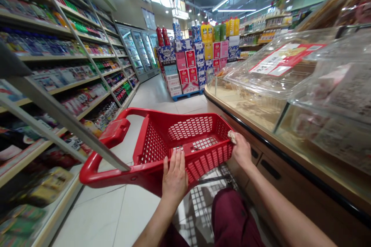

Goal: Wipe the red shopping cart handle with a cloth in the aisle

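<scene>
A red plastic shopping cart (203, 123) stands crosswise in front of me, its basket with nothing in it and its handle (95, 173) to the left. My left hand (174, 175) rests on the near rim of the basket, fingers stretched out and lying over the edge. At the far right corner of the cart is my right hand (241, 148), closed on a crumpled whitish cloth (231, 136). The cloth touches the corner of the rim. Part of the cloth is hidden in the fingers.
Shelves of bottled drinks (66, 46) line the left side. On the right, a display counter (246, 112) holds clear plastic food boxes (269, 65), close to the cart. Stacked drink cartons (185, 69) stand ahead, with glass-door fridges (139, 50) behind. A grey metal bar (66, 117) slants across the left.
</scene>
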The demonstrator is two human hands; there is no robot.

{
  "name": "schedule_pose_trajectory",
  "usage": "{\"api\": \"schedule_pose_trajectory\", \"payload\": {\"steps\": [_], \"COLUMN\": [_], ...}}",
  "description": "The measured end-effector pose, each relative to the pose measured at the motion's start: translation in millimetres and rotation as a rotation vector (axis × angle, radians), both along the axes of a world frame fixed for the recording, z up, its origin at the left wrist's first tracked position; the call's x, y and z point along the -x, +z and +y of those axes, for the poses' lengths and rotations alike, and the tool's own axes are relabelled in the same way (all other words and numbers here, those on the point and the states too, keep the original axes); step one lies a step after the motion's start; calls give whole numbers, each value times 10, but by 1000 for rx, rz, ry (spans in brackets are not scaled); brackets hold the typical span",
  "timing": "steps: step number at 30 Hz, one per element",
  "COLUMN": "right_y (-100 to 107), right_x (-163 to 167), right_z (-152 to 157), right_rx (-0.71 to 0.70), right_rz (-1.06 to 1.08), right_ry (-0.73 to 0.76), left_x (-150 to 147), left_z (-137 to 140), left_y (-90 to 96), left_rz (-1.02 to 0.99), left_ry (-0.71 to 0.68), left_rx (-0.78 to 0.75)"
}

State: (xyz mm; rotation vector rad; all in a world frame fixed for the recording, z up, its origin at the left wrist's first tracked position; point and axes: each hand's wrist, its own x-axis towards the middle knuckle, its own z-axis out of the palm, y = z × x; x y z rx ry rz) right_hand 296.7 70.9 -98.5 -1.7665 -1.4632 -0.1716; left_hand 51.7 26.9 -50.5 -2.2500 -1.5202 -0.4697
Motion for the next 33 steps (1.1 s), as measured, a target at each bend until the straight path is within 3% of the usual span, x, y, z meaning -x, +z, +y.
{"api": "schedule_pose_trajectory", "payload": {"steps": [2, 5, 6, 11, 17, 22, 24, 28, 30, 33], "right_y": [-22, -20, -13, 5, 26, 31, 26, 47, 62, 80], "right_x": [93, 292, 304, 156, 410, 244, 402, 776, 698, 453], "right_z": [-9, -45, -48, -3, -72, 13, -6, -112, -113, -42], "right_rx": [-44, -57, -42, -23, -46, -11, -46, -91, -47, 18], "right_rz": [-38, -180, -195, -33, -212, -61, -92, -222, -204, -124], "right_ry": [83, 336, 347, 22, 395, 68, 116, 406, 363, 155], "left_x": [-3, 7, 11, -1, 15, -5, -43, 23, 174, 437], "left_z": [2, 4, 3, -4, 3, 1, 3, -34, -88, -178], "left_y": [-5, 0, 2, -17, -42, -57, -56, 44, 163, 357], "left_rz": [-7, -2, 4, 12, -5, 10, 10, 43, 46, 3], "left_ry": [6, 10, 8, -3, -6, -5, 11, -16, -10, 103], "left_rx": [-5, -10, -11, -14, -37, -31, -33, -30, -42, -85]}}
